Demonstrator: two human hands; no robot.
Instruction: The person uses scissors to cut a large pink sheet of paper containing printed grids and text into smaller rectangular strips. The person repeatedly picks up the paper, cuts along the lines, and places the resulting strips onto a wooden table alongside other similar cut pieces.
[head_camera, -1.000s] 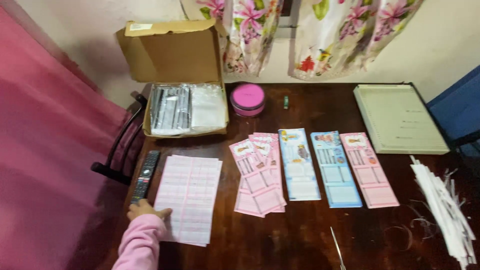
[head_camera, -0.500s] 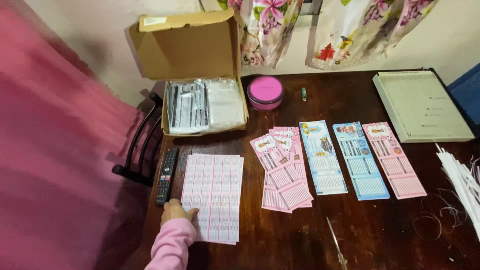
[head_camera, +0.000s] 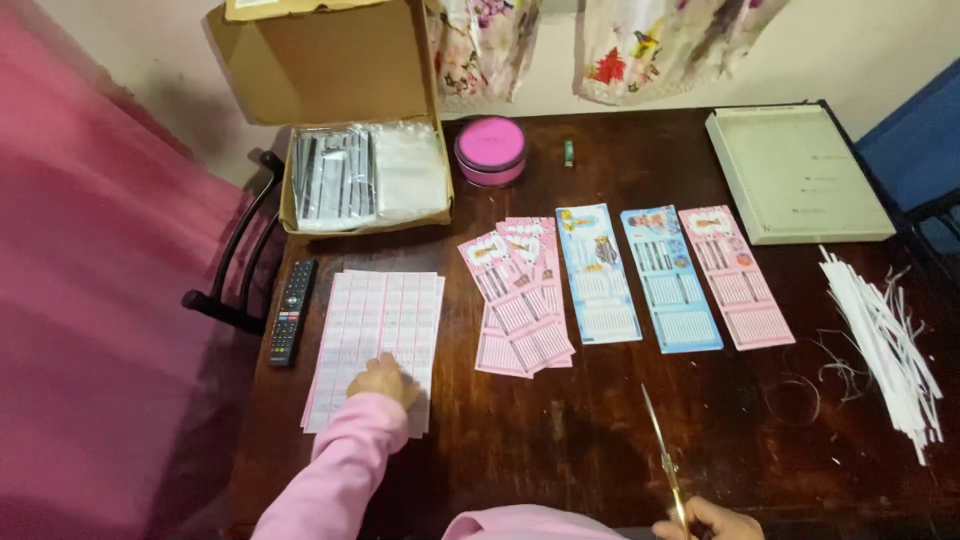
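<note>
pink gridded sheets (head_camera: 378, 340), pink round tin (head_camera: 490, 150)

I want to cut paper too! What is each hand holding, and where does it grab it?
The right hand holds scissors by the handles, blades pointing up. The left hand holds nothing; it rests flat on the pink sheets.

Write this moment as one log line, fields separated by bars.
left hand pressing on pink sheet stack | right hand holding scissors | table

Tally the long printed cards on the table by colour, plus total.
Pink cards: 3 at least, with two overlapping over other sheets and one apart; any hidden lower in that stack cannot be counted.
Blue cards: 2.
Total: 5 visible.
</note>
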